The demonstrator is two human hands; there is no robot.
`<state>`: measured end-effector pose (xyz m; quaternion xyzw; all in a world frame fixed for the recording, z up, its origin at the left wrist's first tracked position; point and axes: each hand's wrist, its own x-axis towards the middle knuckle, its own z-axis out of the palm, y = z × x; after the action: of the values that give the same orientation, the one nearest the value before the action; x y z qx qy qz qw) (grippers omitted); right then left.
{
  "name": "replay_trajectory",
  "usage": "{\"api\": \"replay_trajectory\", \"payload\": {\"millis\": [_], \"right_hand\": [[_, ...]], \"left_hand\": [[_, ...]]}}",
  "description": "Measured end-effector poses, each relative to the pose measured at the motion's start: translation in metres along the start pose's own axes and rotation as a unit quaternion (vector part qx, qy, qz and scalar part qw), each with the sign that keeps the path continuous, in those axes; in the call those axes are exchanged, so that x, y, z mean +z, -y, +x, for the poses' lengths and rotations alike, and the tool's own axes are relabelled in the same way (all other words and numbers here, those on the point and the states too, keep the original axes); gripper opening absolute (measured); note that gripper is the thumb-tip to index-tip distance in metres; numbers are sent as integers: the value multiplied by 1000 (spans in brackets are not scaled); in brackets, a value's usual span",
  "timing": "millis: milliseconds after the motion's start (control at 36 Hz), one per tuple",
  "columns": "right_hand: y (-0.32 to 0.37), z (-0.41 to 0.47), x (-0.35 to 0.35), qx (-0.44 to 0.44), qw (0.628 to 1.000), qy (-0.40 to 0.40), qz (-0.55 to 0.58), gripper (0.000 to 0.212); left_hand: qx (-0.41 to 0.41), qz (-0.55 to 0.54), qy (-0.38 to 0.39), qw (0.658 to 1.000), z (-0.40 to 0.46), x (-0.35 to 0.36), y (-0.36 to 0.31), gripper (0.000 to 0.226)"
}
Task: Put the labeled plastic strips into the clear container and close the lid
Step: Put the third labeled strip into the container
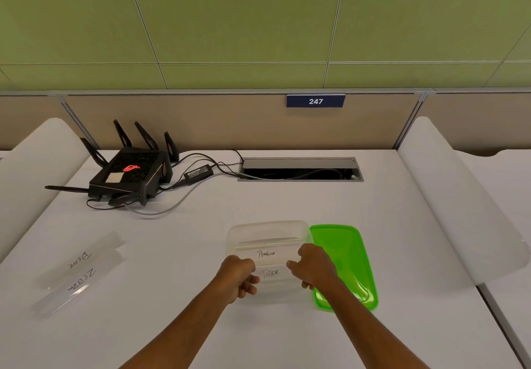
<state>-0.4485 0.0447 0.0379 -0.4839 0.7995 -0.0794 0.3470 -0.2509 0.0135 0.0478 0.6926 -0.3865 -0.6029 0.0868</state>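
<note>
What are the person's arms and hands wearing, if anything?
Nothing that shows. Both forearms come into the picture bare, with no sleeves in view. The left hand and the right hand have no gloves, and no watch, bracelet or ring can be seen on the wrists or on the fingers that show.

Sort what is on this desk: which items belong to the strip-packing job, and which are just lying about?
Job:
- clear rectangular plastic container
- bright green plastic lid
- clear strip labeled PENGUIN
- clear strip labeled TIGER, held by the left hand and right hand
- clear strips labeled BEAR and ZEBRA

Lying about:
- black antenna router
- black power adapter
- blue 247 sign
</note>
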Motion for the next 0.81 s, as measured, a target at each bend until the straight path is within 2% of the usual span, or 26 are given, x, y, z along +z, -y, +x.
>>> {"api": "replay_trajectory", "payload": {"millis": [139,222,306,417,500,639,806], "right_hand": [[4,-2,-4,20,1000,9,18,36],[5,-3,-7,31,999,0,13,28],[7,-4,-8,36,999,-30,5,21],[14,-7,-8,26,994,-96,-39,29],[25,-7,-5,7,987,-146,-62,35],[54,-7,6,-26,981,-193,-27,27],[96,-11,32,-99,974,-205,-2,25]], "left_hand": [[-5,4,12,1000,0,-2,-2,12],[-2,8,23,1000,-1,-6,-2,19],[15,9,31,999,-4,-11,-2,25],[45,10,21,999,-7,-23,-2,21],[65,4,-6,998,-7,-38,0,20],[93,-18,-82,992,-4,-73,13,14],[88,-46,-146,984,11,-130,44,15]]}}
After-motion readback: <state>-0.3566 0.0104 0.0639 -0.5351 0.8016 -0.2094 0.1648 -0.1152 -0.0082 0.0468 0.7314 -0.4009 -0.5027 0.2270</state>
